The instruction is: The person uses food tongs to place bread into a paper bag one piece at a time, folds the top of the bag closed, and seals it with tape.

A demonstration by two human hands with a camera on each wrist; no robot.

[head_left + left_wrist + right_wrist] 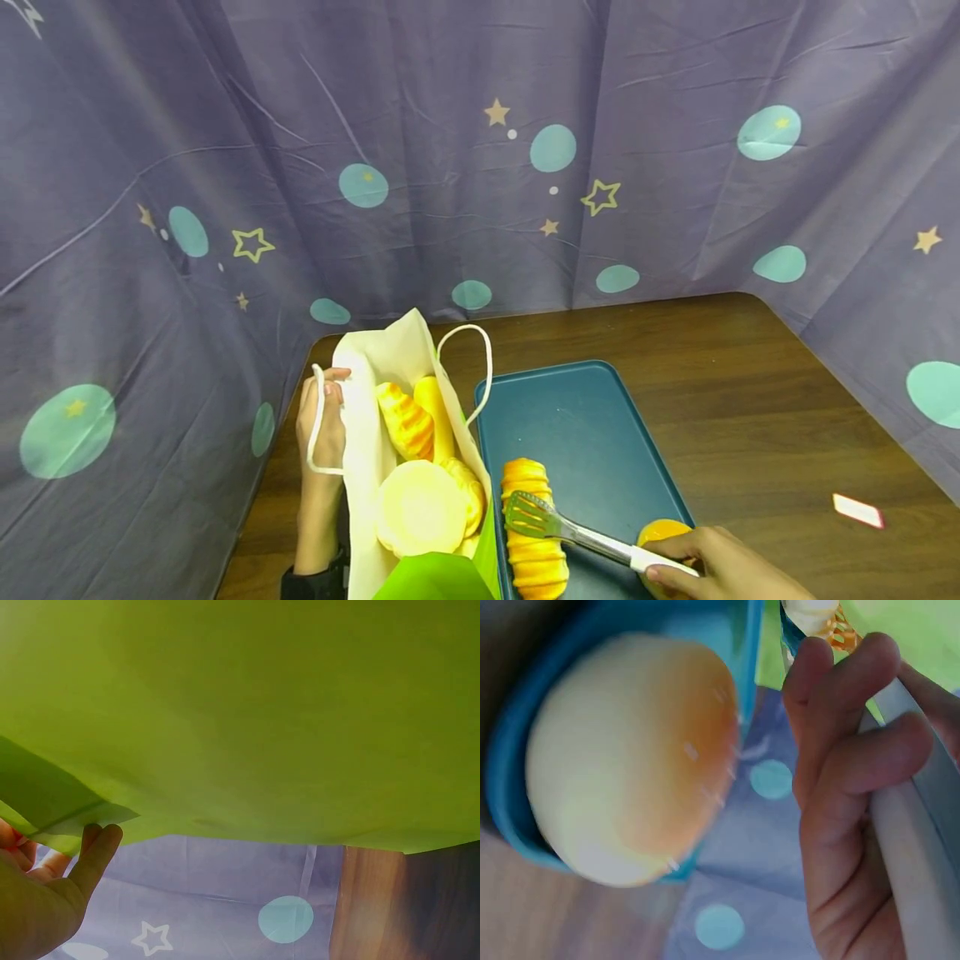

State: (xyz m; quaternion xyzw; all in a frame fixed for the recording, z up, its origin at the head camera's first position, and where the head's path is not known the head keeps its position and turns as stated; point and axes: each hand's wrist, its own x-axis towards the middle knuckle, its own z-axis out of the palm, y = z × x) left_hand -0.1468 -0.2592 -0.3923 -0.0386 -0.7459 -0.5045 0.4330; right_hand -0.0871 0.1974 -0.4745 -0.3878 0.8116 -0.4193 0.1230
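Note:
A paper bag (358, 450), white inside and green outside, stands at the left with toy breads in it: a ridged one (405, 421), a long yellow one (433, 404) and a pale round one (420, 510). My left hand (322, 425) pinches the bag's left rim, beside a white cord handle. My right hand (712, 562) grips slotted metal tongs (592, 540) by their white handle. The tongs' head lies over a long ridged bread (536, 571) on the blue tray (562, 425). A round bun (630, 765) sits in a tray corner near my right hand.
The brown wooden table (750, 400) extends right of the tray, where a small white-and-pink piece (857, 510) lies. A purple curtain (450, 100) with stars and green spots encloses the table's back and sides. One cord handle (489, 367) overhangs the tray's left edge.

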